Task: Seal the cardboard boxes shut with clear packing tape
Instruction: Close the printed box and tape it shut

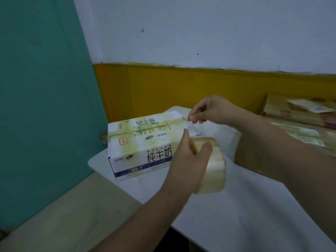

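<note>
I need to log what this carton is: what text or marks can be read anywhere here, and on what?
"纯牛奶": large black characters on the front face of the white carton.
The same characters, upside down, on the carton's top flap: blurred, only partly legible.
Red square stamp on the top: unreadable.
Small print and logos: too blurred.
Stacked boxes at right: nothing legible.

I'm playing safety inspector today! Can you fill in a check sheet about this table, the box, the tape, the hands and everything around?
Surface: white table, bare at the near side.
Job's things: milk carton box lying on the table, flaps closed, yellowish tape already across its top; tape roll held above the table; pulled tape strip stretched from the roll toward the box's right end.
Clutter: taped boxes stacked at the right.
Grippers: left hand grips the roll; right hand pinches the strip's end.
Cables: nothing seen.
Surroundings: teal panel on the left, white and yellow wall behind.
</note>
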The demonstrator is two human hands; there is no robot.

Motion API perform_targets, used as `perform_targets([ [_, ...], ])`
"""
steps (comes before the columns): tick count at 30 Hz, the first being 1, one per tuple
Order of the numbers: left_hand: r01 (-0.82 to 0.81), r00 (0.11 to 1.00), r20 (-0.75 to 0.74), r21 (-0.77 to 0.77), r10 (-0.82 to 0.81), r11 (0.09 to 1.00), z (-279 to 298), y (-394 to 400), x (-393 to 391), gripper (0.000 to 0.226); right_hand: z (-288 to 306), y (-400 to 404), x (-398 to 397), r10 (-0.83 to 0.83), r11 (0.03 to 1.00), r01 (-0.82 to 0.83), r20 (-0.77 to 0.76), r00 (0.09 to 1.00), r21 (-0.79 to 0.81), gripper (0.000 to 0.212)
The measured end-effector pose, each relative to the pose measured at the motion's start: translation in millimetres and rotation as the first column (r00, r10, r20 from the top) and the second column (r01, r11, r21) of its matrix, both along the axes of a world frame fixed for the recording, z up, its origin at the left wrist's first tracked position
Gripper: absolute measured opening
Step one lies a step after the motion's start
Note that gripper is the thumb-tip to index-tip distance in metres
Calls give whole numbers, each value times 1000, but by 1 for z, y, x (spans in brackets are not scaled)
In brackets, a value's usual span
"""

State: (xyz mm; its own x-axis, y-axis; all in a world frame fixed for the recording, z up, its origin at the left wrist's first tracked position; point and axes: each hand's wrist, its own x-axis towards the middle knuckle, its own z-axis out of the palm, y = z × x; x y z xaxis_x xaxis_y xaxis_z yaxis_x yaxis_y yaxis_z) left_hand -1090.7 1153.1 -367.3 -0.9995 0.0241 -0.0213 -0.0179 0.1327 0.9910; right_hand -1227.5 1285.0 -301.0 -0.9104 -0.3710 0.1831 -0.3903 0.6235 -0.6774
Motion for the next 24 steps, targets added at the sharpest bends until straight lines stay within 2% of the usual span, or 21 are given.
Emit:
perform_targets([
  [4, -59, 995, 83, 147, 47, 987, -18, 19, -21, 71, -14, 0, -32, 9, 999, -9, -5, 1000, 46, 4],
  [6, -77, 991, 123, 189, 54, 979, -24, 24, -25, 63, -21, 2, -46, 5, 997, -5, 0, 1000, 74, 4],
  [9, -82, 992, 114, 196, 60, 977, -28, 35, -25, 51, -33, -4, -57, 95, 979, -98, 26, 995, 178, 4],
  [10, -96, 992, 101, 193, 77, 977, -28, 37, -26, 51, -35, -6, -60, 102, 980, -103, 16, 995, 169, 5],
  [13, -93, 995, 35, 178, 88, 980, -34, 38, -37, 72, -39, -2, -68, 77, 989, -74, -23, 997, 127, 6],
  [17, -62, 998, 15, 171, 61, 983, -37, 38, -39, 56, -57, 1, -74, 134, 987, -123, -104, 986, 101, 8],
  [19, -65, 998, -4, 170, 67, 983, -36, 39, -37, 57, -65, 3, -73, 154, 984, -134, -178, 972, 117, 16],
  [22, -55, 997, -42, 150, 62, 987, -38, 40, -35, 66, -66, 8, -73, 119, 957, -33, -287, 951, 289, 55],
  [23, -48, 998, -44, 155, 56, 987, -38, 40, -35, 66, -64, 7, -71, 119, 941, 1, -334, 935, 338, 60],
  [24, -47, 998, -39, 161, 54, 986, -38, 38, -35, 63, -60, 4, -67, 138, 932, 12, -385, 912, 363, 56],
])
